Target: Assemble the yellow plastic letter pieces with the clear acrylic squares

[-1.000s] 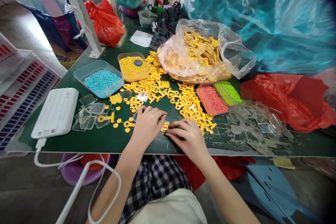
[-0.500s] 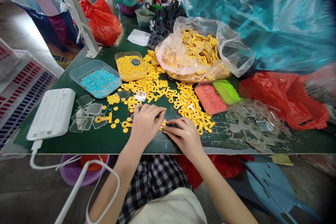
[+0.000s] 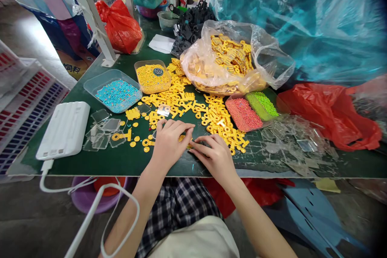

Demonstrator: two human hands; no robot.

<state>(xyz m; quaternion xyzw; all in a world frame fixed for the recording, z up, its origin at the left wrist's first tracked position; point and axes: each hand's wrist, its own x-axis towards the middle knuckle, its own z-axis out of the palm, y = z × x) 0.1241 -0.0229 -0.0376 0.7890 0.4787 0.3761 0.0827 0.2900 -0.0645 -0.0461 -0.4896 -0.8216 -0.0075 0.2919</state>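
Near the table's front edge, my left hand [image 3: 171, 139] and my right hand [image 3: 214, 154] meet around a small yellow piece [image 3: 189, 145], pinched between their fingertips and mostly covered by them. Loose yellow plastic parts [image 3: 219, 117] lie in a heap just beyond both hands. Behind them stand a tray of blue beads [image 3: 117, 95] and a tray of yellow beads [image 3: 153, 77]. Red beads [image 3: 244, 113] and green beads [image 3: 261, 105] fill trays beyond my right hand.
A white power bank [image 3: 64, 129] with a cable lies at the left, beside clear square plates [image 3: 104, 129]. Farther back sits an open plastic bag [image 3: 202, 62] of yellow parts. Clear scraps [image 3: 290, 141] and a red bag [image 3: 326, 109] are at the right.
The whole view has shifted slightly, so the table appears a little farther right. Both hands keep nearly the same pose, and the yellow piece between them is more covered.
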